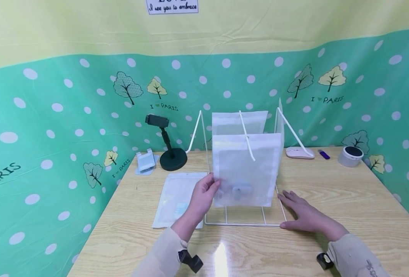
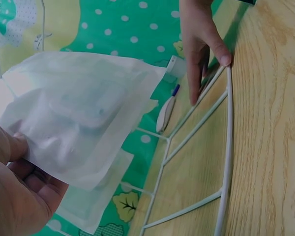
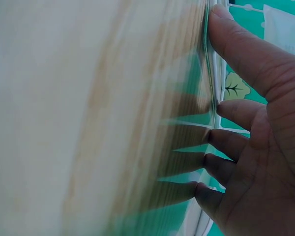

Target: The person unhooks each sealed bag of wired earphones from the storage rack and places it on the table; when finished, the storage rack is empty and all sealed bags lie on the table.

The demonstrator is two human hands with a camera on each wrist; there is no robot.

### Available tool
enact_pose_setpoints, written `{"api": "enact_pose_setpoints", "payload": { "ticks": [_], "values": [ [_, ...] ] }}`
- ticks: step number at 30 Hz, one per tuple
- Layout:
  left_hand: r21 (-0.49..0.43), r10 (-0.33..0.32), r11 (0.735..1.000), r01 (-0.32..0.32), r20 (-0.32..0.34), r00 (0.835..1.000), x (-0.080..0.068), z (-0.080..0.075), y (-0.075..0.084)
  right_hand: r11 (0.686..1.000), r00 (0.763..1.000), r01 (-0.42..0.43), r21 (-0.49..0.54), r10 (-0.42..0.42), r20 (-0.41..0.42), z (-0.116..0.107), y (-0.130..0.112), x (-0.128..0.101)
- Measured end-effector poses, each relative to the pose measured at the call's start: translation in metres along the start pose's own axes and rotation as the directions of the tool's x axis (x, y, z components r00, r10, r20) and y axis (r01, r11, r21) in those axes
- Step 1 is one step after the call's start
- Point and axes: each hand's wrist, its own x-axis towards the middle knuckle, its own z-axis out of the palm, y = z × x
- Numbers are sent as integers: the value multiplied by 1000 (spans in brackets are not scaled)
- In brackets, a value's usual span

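Note:
A white wire rack (image 1: 242, 224) stands on the table, with arms rising to hooked ends. From its front arm hangs a frosted zip bag (image 1: 247, 165), and a blurry pale object shows through its lower part. My left hand (image 1: 202, 194) pinches that bag's left edge between thumb and fingers, also seen in the left wrist view. My right hand (image 1: 302, 213) rests at the front right corner of the rack's base, fingers extended and thumb on the wire. Behind the front bag hangs another frosted bag (image 1: 239, 123); a third frosted bag (image 1: 278, 127) shows edge-on at right.
Another frosted bag (image 1: 180, 184) lies flat to the left. Toward the back left stand a black phone holder (image 1: 172, 157) and a pale blue folding stand (image 1: 145, 161). At back right are a mouse (image 1: 298, 153), a purple USB stick (image 1: 324, 154) and a round white device (image 1: 350, 157).

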Motion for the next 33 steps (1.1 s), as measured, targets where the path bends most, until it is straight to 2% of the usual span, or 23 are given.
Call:
{"api": "enact_pose_setpoints", "payload": {
  "ticks": [14, 22, 29, 33],
  "values": [
    [-6, -7, 1000, 7, 3, 1000, -18, 1, 6, 1000, 1000, -10, 6, 10, 5, 0, -2, -1],
    [-4, 19, 1000, -19, 9, 1000, -28, 0, 14, 1000, 1000, -4, 12, 4, -7, 1, -1, -1],
    [3, 13, 1000, -13, 18, 1000, -37, -2, 18, 1000, 1000, 5, 13, -4, -18, 1, 0, -1],
    [24, 36, 999, -37, 17, 999, -41, -4, 20, 1000, 1000, 6, 9, -6, -17, 0, -1, -1]
  ]
}}
